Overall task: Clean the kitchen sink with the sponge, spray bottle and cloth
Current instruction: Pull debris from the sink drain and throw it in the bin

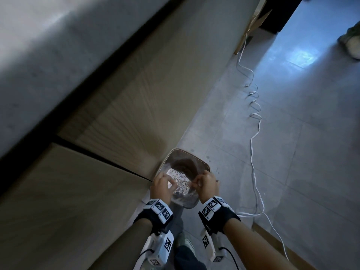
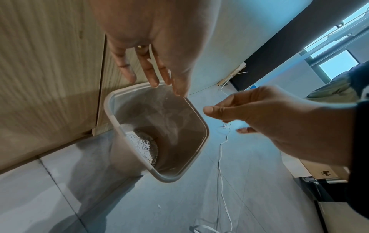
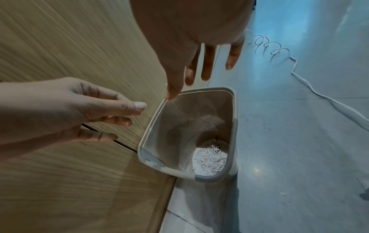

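Note:
No sponge, spray bottle, cloth or sink appears in any view. Both my hands hover over a grey-rimmed waste bin (image 1: pixel 205 165) that stands on the floor against the cabinet. White shredded scraps (image 1: pixel 181 180) lie at its bottom. My left hand (image 1: pixel 165 182) is above the bin's left rim, its fingers (image 2: pixel 153 77) straight, pointing down and holding nothing. Over the right rim, my right hand (image 1: pixel 203 183) also holds nothing, with its fingers (image 3: pixel 207 66) loosely extended. The bin (image 2: pixel 108 104) (image 3: pixel 219 178) lies directly under both hands, and neither hand touches it.
Wooden cabinet doors (image 1: pixel 136 98) run along the left under a grey countertop (image 1: pixel 48 45). A white cable (image 1: pixel 253 152) snakes across the tiled floor (image 1: pixel 311 133) to the right of the bin. Cardboard (image 1: pixel 253 22) leans at the cabinet's far end. My shoe (image 1: pixel 185 242) is below the hands.

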Action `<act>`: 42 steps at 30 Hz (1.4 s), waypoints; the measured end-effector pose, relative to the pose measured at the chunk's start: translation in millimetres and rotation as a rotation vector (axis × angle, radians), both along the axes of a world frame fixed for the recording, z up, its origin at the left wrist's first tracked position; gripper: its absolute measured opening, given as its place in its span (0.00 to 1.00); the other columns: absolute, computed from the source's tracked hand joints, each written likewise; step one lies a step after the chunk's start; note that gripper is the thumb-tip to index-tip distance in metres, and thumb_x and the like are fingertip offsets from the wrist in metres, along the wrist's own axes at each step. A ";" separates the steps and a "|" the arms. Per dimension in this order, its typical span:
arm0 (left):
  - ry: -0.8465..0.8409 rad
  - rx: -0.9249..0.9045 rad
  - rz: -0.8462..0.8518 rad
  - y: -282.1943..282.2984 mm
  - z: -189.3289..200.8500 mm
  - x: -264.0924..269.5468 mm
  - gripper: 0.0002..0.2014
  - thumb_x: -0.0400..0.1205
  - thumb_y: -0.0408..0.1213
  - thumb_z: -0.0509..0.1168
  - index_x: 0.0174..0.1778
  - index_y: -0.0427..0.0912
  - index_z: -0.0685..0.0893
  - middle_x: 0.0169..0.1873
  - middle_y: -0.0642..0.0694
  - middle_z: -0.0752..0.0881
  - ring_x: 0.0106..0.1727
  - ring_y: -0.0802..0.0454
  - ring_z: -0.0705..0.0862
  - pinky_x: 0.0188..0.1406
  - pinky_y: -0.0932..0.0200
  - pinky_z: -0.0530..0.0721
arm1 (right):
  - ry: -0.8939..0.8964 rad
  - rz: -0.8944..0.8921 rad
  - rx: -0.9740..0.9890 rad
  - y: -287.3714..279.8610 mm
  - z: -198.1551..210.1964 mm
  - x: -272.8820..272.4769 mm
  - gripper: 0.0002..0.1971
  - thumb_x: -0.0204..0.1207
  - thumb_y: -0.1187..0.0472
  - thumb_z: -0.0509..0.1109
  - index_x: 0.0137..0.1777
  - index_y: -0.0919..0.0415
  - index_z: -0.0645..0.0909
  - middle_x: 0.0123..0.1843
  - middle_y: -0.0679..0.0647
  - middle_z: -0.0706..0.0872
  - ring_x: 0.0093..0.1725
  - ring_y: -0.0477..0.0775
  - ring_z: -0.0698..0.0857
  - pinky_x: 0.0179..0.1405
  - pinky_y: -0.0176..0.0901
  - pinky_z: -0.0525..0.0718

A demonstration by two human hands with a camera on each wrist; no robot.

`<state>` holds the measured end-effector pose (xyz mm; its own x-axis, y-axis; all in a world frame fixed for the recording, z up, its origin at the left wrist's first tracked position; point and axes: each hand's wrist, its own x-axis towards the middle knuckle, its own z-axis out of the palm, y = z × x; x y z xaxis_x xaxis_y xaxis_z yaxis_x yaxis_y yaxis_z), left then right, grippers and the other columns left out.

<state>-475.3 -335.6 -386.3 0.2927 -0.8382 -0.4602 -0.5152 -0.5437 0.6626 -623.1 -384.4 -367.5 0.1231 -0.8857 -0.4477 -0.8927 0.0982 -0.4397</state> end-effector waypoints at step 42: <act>0.082 0.024 -0.153 86.6 377.4 -23.5 0.11 0.75 0.38 0.65 0.53 0.43 0.78 0.58 0.42 0.80 0.61 0.43 0.79 0.61 0.52 0.78 | -0.106 0.086 0.141 9.9 280.4 -43.9 0.17 0.65 0.83 0.71 0.29 0.61 0.75 0.31 0.63 0.83 0.24 0.32 0.81 0.43 0.43 0.79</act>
<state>-498.7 -249.0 -8.8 0.1231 -0.8587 -0.4975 -0.5378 -0.4790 0.6938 -667.0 -374.6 -87.1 0.2488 -0.7990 -0.5474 -0.8499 0.0910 -0.5190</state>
